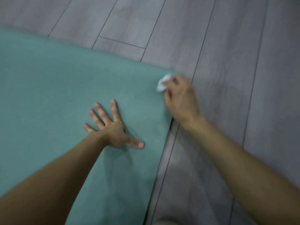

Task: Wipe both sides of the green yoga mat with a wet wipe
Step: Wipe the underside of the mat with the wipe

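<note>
The green yoga mat (56,88) lies flat on the floor and fills the left half of the view. Its far right corner sits near the middle right. My left hand (112,127) presses flat on the mat with fingers spread, a little in from the right edge. My right hand (180,98) hovers over that far right corner, blurred by motion, and grips a crumpled white wet wipe (163,83) against the mat. Part of the wipe is hidden under its fingers.
Grey wood-look floor planks (227,46) run around the mat, behind it and to its right. The mat's right edge (159,168) runs diagonally down toward the bottom of the view.
</note>
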Action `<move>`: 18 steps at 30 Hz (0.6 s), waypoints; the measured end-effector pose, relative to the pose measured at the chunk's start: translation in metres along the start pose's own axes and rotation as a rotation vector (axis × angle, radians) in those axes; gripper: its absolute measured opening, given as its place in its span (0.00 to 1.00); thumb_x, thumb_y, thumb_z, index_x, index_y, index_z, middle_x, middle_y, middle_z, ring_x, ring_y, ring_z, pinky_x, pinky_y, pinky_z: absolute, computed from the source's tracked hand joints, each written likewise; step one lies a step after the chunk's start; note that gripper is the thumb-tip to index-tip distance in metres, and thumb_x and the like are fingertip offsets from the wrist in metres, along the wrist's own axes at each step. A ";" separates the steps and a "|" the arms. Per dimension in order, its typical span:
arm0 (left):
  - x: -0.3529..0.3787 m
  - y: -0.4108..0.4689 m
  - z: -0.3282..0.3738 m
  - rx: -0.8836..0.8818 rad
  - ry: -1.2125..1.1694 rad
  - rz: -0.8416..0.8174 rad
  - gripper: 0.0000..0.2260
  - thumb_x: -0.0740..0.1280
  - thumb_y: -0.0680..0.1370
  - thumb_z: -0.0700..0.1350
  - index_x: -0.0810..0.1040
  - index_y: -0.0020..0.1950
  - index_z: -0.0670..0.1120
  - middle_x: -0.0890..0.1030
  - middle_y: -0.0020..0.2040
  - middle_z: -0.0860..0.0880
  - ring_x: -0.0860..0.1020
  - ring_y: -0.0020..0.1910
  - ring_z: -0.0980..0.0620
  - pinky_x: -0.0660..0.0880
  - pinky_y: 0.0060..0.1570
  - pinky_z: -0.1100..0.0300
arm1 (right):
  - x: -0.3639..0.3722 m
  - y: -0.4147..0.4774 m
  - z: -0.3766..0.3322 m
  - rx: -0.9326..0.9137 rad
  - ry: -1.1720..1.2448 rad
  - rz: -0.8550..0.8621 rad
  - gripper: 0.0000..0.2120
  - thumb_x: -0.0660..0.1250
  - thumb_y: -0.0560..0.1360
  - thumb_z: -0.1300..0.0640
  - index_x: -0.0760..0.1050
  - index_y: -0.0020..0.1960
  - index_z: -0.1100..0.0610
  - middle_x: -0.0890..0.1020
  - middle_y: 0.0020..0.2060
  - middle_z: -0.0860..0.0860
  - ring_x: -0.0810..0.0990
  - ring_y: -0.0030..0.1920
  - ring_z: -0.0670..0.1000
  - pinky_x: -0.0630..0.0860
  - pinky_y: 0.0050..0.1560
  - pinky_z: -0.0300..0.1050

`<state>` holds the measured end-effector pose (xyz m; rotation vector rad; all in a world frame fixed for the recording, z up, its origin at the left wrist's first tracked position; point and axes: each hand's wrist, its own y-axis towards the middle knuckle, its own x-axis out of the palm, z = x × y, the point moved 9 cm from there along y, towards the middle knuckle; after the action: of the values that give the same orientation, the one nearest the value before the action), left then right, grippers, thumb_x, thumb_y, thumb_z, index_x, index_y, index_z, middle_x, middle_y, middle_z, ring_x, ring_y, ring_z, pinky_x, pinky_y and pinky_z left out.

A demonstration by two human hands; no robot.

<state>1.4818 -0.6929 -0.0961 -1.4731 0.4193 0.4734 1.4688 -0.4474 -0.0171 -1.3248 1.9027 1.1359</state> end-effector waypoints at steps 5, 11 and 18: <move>0.000 0.000 0.001 0.005 -0.010 0.010 0.83 0.75 0.42 0.81 0.09 0.65 0.58 0.11 0.67 0.36 0.17 0.70 0.31 0.36 0.71 0.20 | 0.028 -0.083 -0.058 -0.279 0.088 -0.330 0.09 0.65 0.79 0.64 0.82 0.54 0.59 0.77 0.48 0.56 0.77 0.51 0.59 0.80 0.46 0.56; -0.002 -0.005 0.004 0.028 -0.029 0.013 0.84 0.76 0.42 0.81 0.10 0.67 0.58 0.12 0.68 0.36 0.17 0.71 0.31 0.36 0.70 0.19 | -0.031 0.026 0.031 0.158 -0.038 0.123 0.08 0.66 0.79 0.60 0.83 0.52 0.60 0.78 0.46 0.56 0.78 0.45 0.55 0.71 0.45 0.43; -0.004 -0.007 0.006 0.029 -0.019 0.035 0.84 0.77 0.45 0.79 0.12 0.70 0.57 0.14 0.70 0.36 0.18 0.73 0.32 0.36 0.71 0.20 | 0.019 -0.082 -0.069 -0.399 -0.049 -0.258 0.05 0.68 0.81 0.65 0.82 0.53 0.62 0.76 0.44 0.57 0.75 0.45 0.58 0.74 0.39 0.54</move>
<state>1.4827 -0.6875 -0.0875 -1.4343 0.4361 0.5069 1.5406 -0.5287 -0.0255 -1.6788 1.4625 1.4424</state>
